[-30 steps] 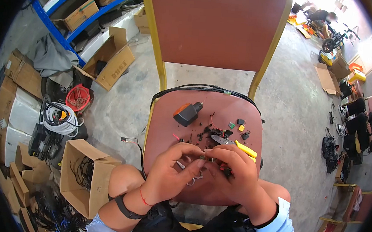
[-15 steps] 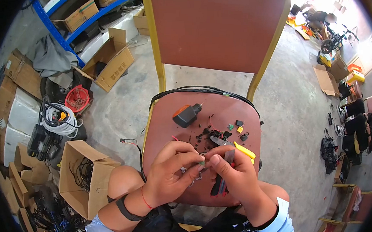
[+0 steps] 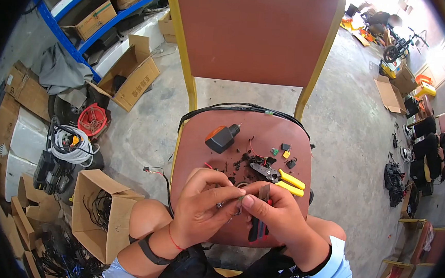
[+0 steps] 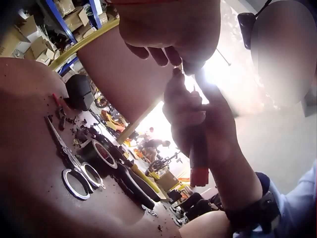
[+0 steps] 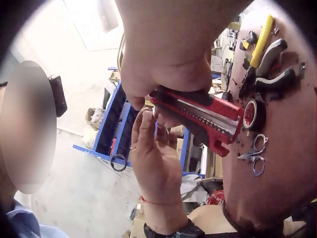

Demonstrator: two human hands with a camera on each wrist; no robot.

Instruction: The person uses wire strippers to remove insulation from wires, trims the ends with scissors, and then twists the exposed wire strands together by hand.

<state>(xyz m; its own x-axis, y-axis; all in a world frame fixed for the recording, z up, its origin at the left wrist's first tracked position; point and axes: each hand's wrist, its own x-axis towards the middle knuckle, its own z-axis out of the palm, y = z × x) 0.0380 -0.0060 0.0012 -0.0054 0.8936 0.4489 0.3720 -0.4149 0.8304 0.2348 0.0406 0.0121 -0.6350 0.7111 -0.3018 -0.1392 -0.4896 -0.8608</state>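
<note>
While both hands meet above the front of the chair seat [image 3: 285,128] in the head view, the right hand [image 3: 274,215] grips a red utility knife [image 3: 259,221], and the left hand [image 3: 204,210] pinches a small part at the blade tip, too small to identify. Yellow-handled pliers [image 3: 281,178] lie just beyond them. From the left wrist, scissors [image 4: 74,166] and a roll of tape [image 4: 101,154] rest on the seat below the hands. From the right wrist, the right hand's fingers [image 5: 168,74] curl round the knife, with the left hand's fingertips touching beside it.
</note>
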